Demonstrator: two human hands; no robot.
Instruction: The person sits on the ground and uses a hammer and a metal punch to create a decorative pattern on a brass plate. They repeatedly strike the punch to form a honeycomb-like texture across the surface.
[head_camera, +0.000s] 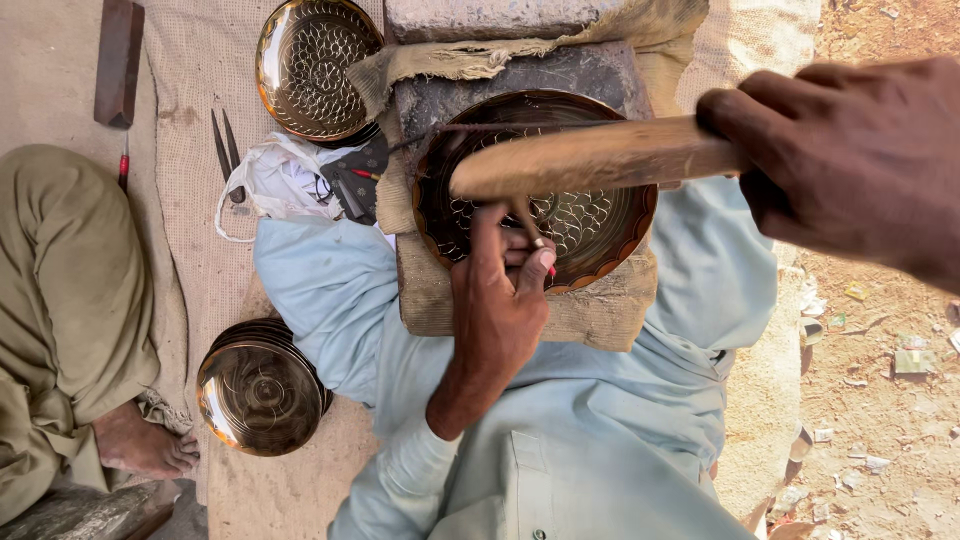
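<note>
Engraved brass plate (600, 235) sits on a cloth-wrapped block (600, 315) over the lap; left hand (500, 300) pinches a thin chisel (527, 222) upright against it; right hand (850, 160) fisted around a wooden mallet (590, 160) above; stacked plates (260, 390) lower left.

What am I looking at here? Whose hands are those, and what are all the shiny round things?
This picture comes from a camera worn on a person's head, looking straight down at their own lap and hands. The left hand pinches a thin chisel-like tool against a round brass plate with a patterned surface. The plate rests on a cloth-covered block on the person's lap. The right hand grips a wooden mallet, held over the plate. On the woven mat lie another patterned plate, a stack of plain brass plates, a white plastic bag and pointed metal tools. At the left sits another person; their foot shows.
</note>
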